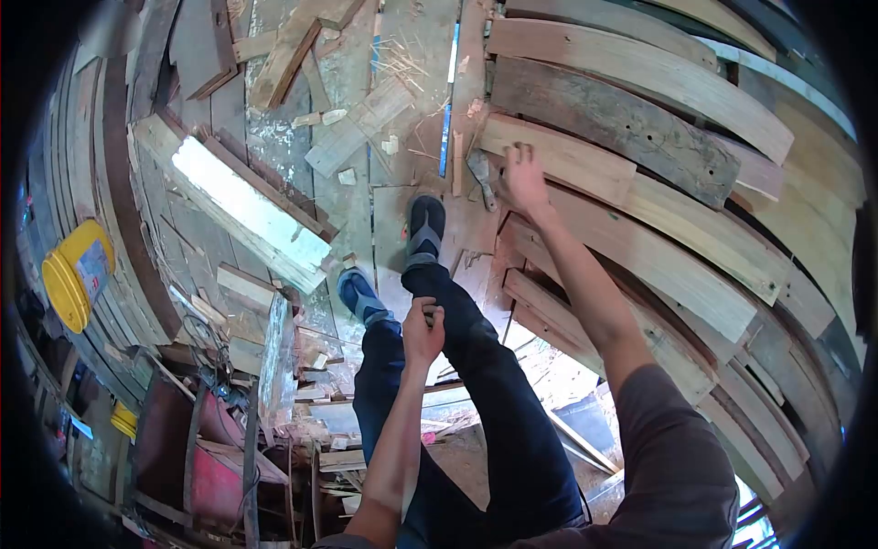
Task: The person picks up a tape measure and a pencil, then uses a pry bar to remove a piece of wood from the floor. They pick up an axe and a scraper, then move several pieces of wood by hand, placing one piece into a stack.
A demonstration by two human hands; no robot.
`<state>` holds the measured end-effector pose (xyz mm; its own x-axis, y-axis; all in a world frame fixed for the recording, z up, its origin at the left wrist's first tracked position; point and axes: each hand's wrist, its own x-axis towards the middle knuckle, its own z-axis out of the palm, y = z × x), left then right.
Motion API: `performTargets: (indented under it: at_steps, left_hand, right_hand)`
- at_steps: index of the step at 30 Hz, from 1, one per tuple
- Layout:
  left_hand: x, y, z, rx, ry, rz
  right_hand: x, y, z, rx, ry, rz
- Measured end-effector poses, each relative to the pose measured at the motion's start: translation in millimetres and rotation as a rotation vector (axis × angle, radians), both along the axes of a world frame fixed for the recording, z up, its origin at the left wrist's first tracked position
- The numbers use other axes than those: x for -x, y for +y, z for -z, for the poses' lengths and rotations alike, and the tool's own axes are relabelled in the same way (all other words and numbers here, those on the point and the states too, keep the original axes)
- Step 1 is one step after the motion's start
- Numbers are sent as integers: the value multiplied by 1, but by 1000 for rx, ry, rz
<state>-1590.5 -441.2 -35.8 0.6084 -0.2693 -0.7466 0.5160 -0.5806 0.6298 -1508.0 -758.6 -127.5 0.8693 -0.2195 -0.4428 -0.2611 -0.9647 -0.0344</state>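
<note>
My right hand (524, 181) reaches forward, its fingers slightly bent and apart, with the fingertips at the left end of a pale wooden plank (585, 166). Just left of that hand lies a narrow grey, tool-like piece (482, 176) on the floorboards. My left hand (423, 334) is closed in front of my knee, fingers curled around a small dark thing that I cannot make out. Beyond the pale plank, a weathered grey board (622, 123) runs parallel to it.
More planks (640, 240) are stacked at the right. A white-topped timber (249, 206) lies on the left floor, with a yellow bucket (78, 274) farther left. Wood offcuts (361, 128) and shavings litter the floorboards ahead. Bright gaps show in the floor near my legs.
</note>
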Motion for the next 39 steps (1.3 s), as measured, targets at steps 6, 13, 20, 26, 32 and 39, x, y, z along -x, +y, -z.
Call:
performTargets:
  at_steps: [6, 13, 20, 26, 32, 39]
  left_hand:
    - [-8, 12, -3, -5, 33, -64]
    - [-8, 22, -6, -52, 80, -197]
    - [-14, 11, -3, -45, 100, -192]
    - [-16, 8, -4, -51, 97, -194]
    - [-24, 1, -4, -46, 80, -109]
    - [-16, -5, -2, -55, 170, -110]
  right_hand:
    - [-96, 75, 117, -439, 74, 272]
    - [-193, 145, 161, -290, 10, 686]
    - [-195, 138, 177, -173, 35, 635]
    - [-191, 121, 186, -171, 103, 688]
    - [-179, 126, 179, -356, 171, 626]
    - [-123, 78, 74, -923, -294, 626]
